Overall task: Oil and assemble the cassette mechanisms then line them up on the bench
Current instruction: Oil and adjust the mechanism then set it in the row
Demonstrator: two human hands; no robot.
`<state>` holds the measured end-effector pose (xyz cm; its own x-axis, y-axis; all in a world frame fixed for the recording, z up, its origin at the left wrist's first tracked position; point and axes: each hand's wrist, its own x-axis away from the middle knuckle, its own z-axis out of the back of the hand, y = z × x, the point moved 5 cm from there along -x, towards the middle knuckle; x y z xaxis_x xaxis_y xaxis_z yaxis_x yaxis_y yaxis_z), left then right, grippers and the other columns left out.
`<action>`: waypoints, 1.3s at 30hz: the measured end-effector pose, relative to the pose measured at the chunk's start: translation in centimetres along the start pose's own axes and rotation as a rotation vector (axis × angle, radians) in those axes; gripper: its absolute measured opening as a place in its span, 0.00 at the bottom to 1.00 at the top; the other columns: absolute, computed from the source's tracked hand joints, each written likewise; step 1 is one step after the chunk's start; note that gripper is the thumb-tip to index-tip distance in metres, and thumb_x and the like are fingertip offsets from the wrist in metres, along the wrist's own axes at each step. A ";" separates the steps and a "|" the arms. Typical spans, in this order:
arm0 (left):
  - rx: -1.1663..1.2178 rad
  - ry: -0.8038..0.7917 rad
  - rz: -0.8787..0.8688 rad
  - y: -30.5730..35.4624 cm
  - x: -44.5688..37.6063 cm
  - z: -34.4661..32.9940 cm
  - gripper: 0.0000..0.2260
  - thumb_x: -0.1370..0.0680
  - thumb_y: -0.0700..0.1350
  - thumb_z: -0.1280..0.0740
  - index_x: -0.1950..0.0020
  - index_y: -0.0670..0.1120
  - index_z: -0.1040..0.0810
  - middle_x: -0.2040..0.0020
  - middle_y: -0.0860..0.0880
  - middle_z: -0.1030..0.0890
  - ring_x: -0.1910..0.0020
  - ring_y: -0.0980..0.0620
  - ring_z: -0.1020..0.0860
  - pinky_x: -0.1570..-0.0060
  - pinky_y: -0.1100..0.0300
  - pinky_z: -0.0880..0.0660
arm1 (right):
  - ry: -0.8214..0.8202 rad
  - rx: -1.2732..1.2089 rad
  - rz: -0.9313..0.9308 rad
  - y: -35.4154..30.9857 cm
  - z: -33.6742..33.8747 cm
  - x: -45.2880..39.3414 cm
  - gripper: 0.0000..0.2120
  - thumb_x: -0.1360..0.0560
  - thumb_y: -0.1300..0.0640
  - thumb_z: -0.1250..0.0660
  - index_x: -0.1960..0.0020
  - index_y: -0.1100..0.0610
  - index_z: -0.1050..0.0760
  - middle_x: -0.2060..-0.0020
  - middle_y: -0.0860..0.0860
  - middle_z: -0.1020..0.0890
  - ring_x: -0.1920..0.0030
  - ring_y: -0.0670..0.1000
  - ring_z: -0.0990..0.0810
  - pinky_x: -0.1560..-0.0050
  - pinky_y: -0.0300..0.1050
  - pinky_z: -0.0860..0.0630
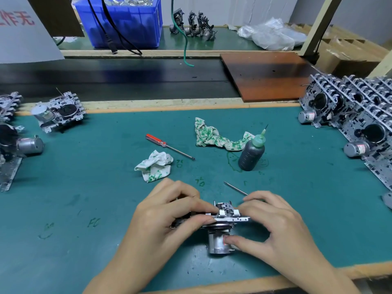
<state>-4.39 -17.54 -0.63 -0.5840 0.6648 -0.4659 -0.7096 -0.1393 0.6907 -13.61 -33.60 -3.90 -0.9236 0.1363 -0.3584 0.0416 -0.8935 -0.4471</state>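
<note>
A cassette mechanism (222, 223) with a silver motor underneath sits at the near middle of the green mat (84, 187). My left hand (167, 215) grips its left side, fingers curled over the top plate. My right hand (273, 225) grips its right side, thumb on the motor, and a thin metal pick (235, 187) sticks out from under its fingers. A dark oil bottle (252, 151) with a green needle cap stands behind. Several mechanisms (356, 122) are lined up leaning at the right edge. More mechanisms (59, 112) lie at the left.
A red-handled screwdriver (167, 146) lies mid-mat between two green-printed rags (154, 166) (214, 137). Behind the mat runs a black conveyor belt (118, 77) with a brown board (269, 75). A blue crate (125, 22) and further mechanisms (193, 24) stand at the back.
</note>
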 end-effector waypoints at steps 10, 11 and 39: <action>0.000 0.001 0.001 0.0 0.1 0.1 0.06 0.27 0.50 0.32 0.55 0.54 0.16 0.60 0.58 0.25 0.60 0.58 0.28 0.59 0.74 0.35 | -0.118 -0.160 -0.093 0.0 -0.1 -0.4 0.19 0.38 0.33 0.31 0.50 0.38 0.23 0.57 0.37 0.22 0.50 0.41 0.25 0.47 0.38 0.31; 0.004 0.001 0.002 0.0 0.1 0.1 0.06 0.27 0.50 0.32 0.55 0.54 0.16 0.60 0.58 0.25 0.60 0.58 0.28 0.60 0.74 0.35 | -0.140 -0.242 -0.135 0.1 -0.4 -0.5 0.22 0.40 0.33 0.29 0.47 0.37 0.24 0.54 0.37 0.22 0.47 0.41 0.25 0.46 0.36 0.32; 0.015 -0.012 -0.026 -0.2 0.0 0.0 0.06 0.26 0.52 0.33 0.52 0.56 0.17 0.58 0.60 0.26 0.60 0.59 0.28 0.59 0.73 0.35 | -0.218 -0.436 -0.072 -0.2 -0.9 -1.5 0.27 0.38 0.39 0.27 0.40 0.39 0.25 0.49 0.38 0.22 0.43 0.43 0.26 0.42 0.34 0.32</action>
<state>-4.20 -17.55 -0.78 -0.5603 0.6767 -0.4776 -0.7188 -0.1107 0.6863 -11.92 -33.27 -3.98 -0.9863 0.0572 -0.1550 0.0873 -0.6162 -0.7827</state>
